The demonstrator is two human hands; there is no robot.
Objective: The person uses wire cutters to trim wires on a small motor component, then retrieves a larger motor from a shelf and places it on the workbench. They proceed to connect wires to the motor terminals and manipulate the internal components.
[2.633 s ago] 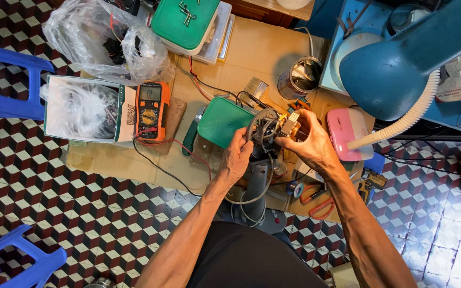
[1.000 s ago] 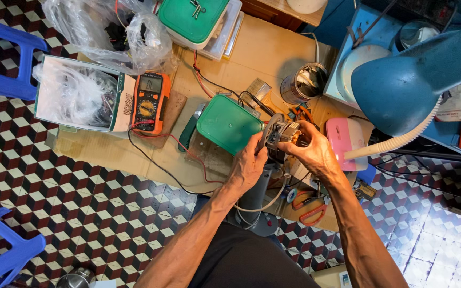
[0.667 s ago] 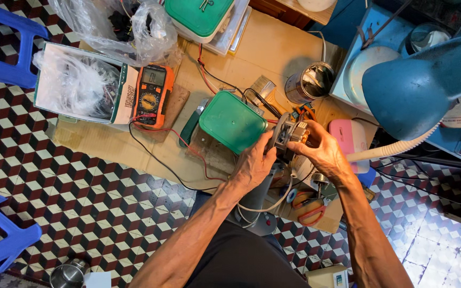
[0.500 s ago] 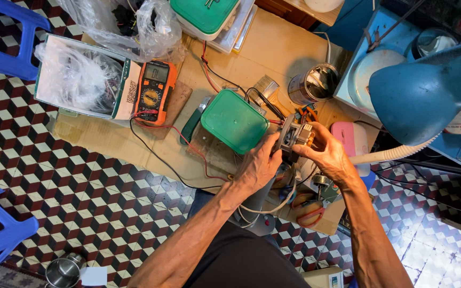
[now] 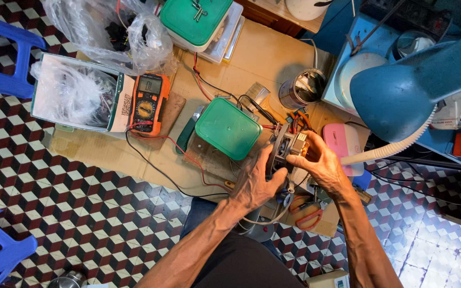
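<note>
Both my hands hold a small electric motor with a dark frame and copper windings, over the right part of a cardboard sheet. My left hand grips it from the near left side. My right hand closes on its right side, fingers on the metal core. A green-lidded box lies just left of the motor. Wires trail below my hands.
An orange multimeter with red and black leads lies left of centre, beside a box of plastic bags. A metal tin, a pink case, red-handled pliers, a blue desk lamp and blue stools surround the spot.
The view has drifted, so everything sits slightly lower and further right in the picture. My hands keep the same hold on the motor, turning it a little.
</note>
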